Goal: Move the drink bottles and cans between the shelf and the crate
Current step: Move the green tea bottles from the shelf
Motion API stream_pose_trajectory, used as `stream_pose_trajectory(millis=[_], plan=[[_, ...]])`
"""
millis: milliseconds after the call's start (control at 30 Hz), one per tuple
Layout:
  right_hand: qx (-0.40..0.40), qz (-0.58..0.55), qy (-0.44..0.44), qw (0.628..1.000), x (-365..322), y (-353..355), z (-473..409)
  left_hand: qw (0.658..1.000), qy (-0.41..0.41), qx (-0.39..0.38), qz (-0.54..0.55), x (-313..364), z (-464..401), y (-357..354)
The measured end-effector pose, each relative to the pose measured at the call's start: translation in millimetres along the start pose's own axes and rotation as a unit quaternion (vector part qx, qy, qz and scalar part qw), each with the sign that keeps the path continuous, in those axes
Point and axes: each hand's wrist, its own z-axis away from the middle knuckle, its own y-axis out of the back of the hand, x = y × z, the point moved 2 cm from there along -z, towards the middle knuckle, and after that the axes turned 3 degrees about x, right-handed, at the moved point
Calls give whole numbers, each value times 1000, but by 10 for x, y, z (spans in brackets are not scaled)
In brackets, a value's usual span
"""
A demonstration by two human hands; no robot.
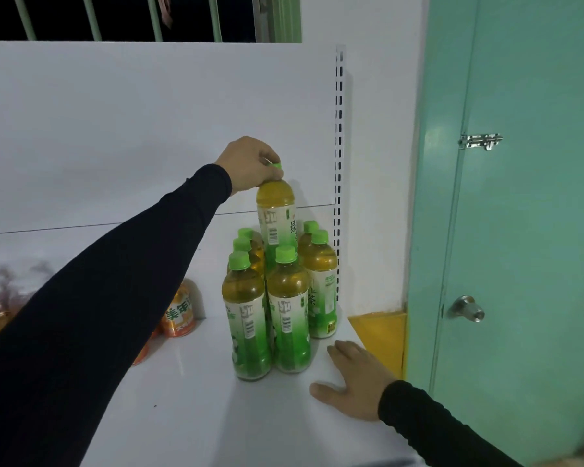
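Gripping green-capped tea bottle (276,210), left hand (250,163)

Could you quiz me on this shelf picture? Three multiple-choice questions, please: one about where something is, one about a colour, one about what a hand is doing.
1. Where does the right hand lie?
A. flat on the shelf, in front of the bottles
B. on the door knob
C. on an orange can

2. What colour are the bottle caps?
A. red
B. green
C. white

3. What is the left hand doing?
A. hanging idle
B. pressing the wall
C. gripping the cap end of the raised bottle

Answers:
1 A, its fingers lie straight on the white surface.
2 B, every cap in view is bright green.
3 C, its fingers curl round the cap, and that bottle stands higher than the rest.
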Motion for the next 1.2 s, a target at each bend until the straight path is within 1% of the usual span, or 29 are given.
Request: stream_pose_trajectory(millis=[67, 167, 333, 533, 633, 833, 967, 1033, 1133, 1200], plan=[[8, 1, -2, 1000, 22, -62, -20, 1000, 6, -20, -12, -70, 36, -101], [15, 3, -1, 1000, 20, -85, -21, 997, 6, -47, -58, -170, 108, -259], [22, -1, -5, 1000, 17, -88, -10, 985, -17, -98, -144, -287, 223, -473], [26, -1, -4, 1000, 38, -119, -41, 972, -38, -141, -183, -332, 310, -624], [28, -3, -5, 1000, 36, -119, -46, 967, -47, -142, -207, -370, 339, -671], [29, -3, -7, 1000, 22, -101, -25, 969, -41, -135, -202, -399, 357, -660], [31, -8, -8, 999, 22, -94, -21, 969, -25, -158, -188, -378, 349, -624], [34, -9, -8, 999, 22, -92, -17, 974, -20, -154, -168, -328, 327, -602], [36, -15, -8, 999, 31, -98, -18, 975, -40, -141, -167, -177, 289, -644], [36, -21, -7, 999, 35, -101, -22, 973, -52, -148, -169, -67, 270, -732]])
